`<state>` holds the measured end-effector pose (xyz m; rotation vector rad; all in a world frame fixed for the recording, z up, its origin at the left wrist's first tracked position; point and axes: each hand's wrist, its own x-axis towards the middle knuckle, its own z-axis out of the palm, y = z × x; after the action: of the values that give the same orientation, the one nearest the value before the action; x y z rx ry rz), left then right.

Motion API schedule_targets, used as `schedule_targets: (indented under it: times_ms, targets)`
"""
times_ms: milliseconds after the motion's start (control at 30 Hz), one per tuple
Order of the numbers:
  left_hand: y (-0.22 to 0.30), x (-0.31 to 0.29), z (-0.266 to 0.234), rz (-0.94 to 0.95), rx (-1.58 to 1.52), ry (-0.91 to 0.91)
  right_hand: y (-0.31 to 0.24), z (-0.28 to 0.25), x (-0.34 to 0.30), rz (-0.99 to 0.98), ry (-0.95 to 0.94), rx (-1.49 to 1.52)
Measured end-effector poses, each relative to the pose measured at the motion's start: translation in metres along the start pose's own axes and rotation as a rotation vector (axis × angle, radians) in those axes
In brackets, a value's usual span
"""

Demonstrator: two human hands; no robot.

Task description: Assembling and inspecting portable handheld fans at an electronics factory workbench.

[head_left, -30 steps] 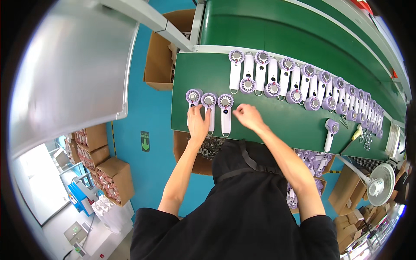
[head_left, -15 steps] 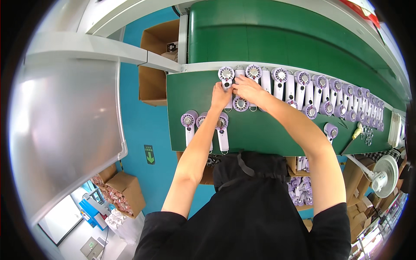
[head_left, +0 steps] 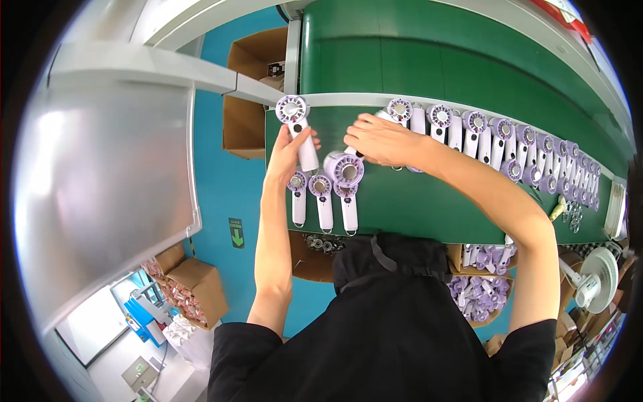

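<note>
My left hand is closed round the white handle of a handheld fan, its lilac round head pointing away from me near the bench's far left corner. My right hand grips a second handheld fan by its handle, with the head toward me. That head partly covers one of three fans lying side by side at the near left. Beyond my right hand, a long row of lilac and white fans runs rightward along the green bench, heads alternating far and near.
A green belt lies behind the bench's pale rail. Cartons with fan parts stand below the bench edge. At the right are a yellow-handled tool, metal rings and a white electric fan. An open carton stands left.
My left hand has carried its fan left, away from the row. My right hand has taken a fan from the row's left end and brought it left and nearer.
</note>
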<state>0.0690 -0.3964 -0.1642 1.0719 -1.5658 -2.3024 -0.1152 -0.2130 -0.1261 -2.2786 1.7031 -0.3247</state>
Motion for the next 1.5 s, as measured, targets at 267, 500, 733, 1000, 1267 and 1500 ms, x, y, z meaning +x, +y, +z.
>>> schedule_targets:
  times_ms: [267, 500, 733, 1000, 1267, 1500]
  targets:
    - [-0.022, -0.128, 0.030, -0.064, -0.292, -0.184, -0.103, 0.004, -0.083, 0.764, 0.140, 1.289]
    - [-0.064, -0.186, 0.081, -0.174, -0.211, -0.208, -0.182, 0.046, -0.135, 0.935, 0.487, 1.914]
    - [-0.067, -0.206, 0.115, -0.153, -0.251, -0.291, -0.221, 0.047, -0.146, 0.952, 0.743, 1.989]
    - [-0.049, -0.221, 0.123, -0.132, -0.260, -0.355, -0.243, 0.029, -0.148, 0.884, 0.850, 2.022]
    - [-0.039, -0.226, 0.124, -0.109, -0.214, -0.375, -0.248, 0.023, -0.146, 0.886, 0.876, 2.007]
    - [-0.036, -0.228, 0.121, -0.115, -0.238, -0.357, -0.248, 0.019, -0.141, 0.877, 0.876, 2.018]
